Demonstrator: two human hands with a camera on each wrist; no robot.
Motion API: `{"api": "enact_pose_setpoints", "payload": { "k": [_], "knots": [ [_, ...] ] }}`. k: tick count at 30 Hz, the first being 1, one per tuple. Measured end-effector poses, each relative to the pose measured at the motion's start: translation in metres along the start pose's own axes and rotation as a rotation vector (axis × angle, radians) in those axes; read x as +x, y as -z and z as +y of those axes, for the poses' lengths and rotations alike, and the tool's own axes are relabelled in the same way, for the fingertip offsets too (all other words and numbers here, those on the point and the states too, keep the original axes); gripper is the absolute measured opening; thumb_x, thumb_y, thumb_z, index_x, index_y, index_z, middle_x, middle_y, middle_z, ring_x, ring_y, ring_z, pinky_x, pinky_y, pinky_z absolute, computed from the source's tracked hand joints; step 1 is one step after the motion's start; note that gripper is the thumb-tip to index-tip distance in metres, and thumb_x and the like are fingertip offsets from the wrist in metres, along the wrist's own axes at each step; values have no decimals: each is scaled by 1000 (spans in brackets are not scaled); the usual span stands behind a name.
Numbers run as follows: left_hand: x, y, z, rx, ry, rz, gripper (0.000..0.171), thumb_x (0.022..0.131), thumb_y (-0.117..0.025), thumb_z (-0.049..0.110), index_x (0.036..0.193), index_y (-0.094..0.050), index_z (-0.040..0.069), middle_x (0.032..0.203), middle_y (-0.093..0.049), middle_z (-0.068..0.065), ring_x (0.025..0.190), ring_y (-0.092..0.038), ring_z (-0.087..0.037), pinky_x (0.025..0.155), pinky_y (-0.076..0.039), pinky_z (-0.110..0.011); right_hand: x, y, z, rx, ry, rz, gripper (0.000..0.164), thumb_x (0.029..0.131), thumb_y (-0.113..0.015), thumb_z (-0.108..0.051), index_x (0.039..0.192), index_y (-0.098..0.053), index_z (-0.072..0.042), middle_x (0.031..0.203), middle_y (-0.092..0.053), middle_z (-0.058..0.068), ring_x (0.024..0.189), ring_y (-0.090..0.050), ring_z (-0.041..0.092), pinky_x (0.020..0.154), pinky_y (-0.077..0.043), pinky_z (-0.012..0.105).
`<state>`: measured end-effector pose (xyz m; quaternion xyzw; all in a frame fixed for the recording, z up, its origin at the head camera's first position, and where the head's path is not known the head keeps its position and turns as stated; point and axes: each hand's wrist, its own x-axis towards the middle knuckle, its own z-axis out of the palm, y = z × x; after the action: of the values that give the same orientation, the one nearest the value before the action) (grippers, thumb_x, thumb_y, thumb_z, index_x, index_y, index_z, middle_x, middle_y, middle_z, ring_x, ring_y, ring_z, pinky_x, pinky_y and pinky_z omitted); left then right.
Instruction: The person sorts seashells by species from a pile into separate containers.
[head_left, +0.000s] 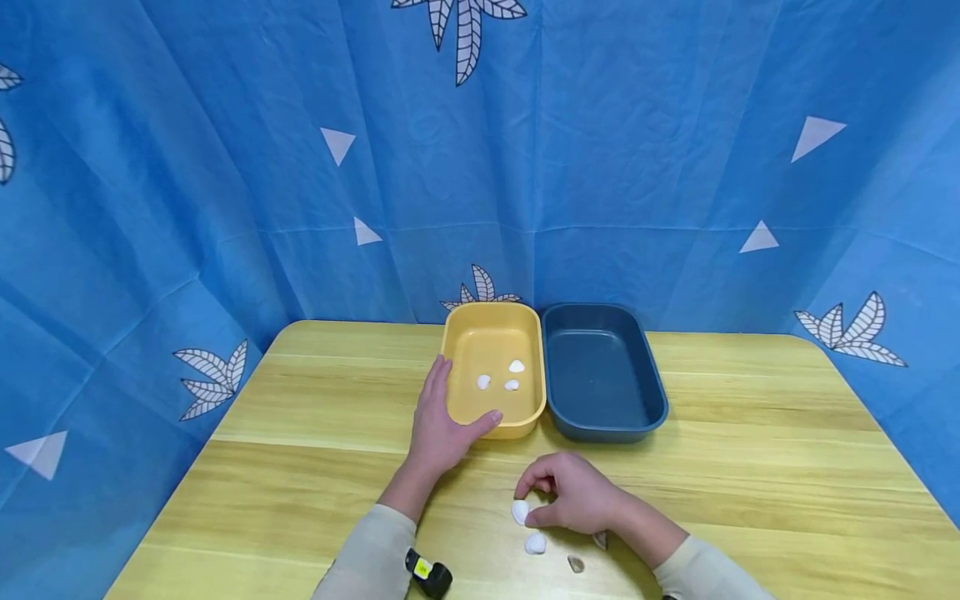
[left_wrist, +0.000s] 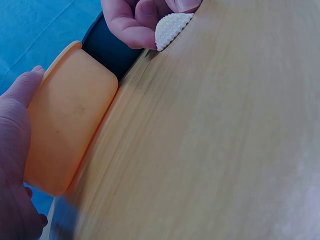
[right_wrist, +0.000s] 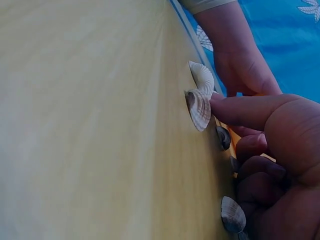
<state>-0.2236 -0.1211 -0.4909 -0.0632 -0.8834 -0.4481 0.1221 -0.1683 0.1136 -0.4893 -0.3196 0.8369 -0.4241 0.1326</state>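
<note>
My left hand (head_left: pixel 441 425) holds the near left corner of a yellow tray (head_left: pixel 467 333), its thumb at the front rim and its fingers along the left side. Inside that tray lie small white seashells (head_left: pixel 483 382). In front of the trays, my right hand (head_left: pixel 577 493) pinches a white ribbed seashell (left_wrist: pixel 170 31) between thumb and finger, close over the table. Another white seashell (head_left: pixel 536 544) lies just nearer to me. A brownish seashell (head_left: pixel 576 564) is to its right, and one more seashell (head_left: pixel 600 540) is partly hidden under the right wrist.
A dark blue tray (head_left: pixel 600 375) stands against the right side of the yellow one. Both are at the back of the wooden table (head_left: pixel 765 450), before a blue curtain (head_left: pixel 630 150). Darker seashells (right_wrist: pixel 223 138) lie beneath the right hand in the right wrist view.
</note>
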Motion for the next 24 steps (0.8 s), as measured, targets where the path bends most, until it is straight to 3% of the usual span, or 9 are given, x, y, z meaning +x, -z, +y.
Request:
{"api": "enact_pose_setpoints", "payload": {
  "k": [13,18,24],
  "knots": [
    [1,0,-2,6,-1,1,112,73,-80,63,158,-26,12,165,-14,6,147,-19,-22,115,-23,-51,2,-1,4,0,-1,18,18,75,-88,-19,85,-73,-23,60,-41,-13,61,-40,2,60,-36,22],
    [2,0,-3,13,-6,8,111,74,-80,62,158,-27,12,165,-14,5,147,-19,-23,115,-23,-51,6,1,2,-9,-4,-28,26,74,-89,-20,94,-74,-24,69,-49,-9,68,-44,4,63,-40,25],
    [1,0,-2,12,-9,1,113,73,-79,65,158,-26,13,165,-14,6,147,-19,-22,115,-23,-50,11,3,2,-29,31,-98,23,77,-87,-19,94,-74,-28,69,-50,-7,65,-44,3,62,-39,23]
  ]
}}
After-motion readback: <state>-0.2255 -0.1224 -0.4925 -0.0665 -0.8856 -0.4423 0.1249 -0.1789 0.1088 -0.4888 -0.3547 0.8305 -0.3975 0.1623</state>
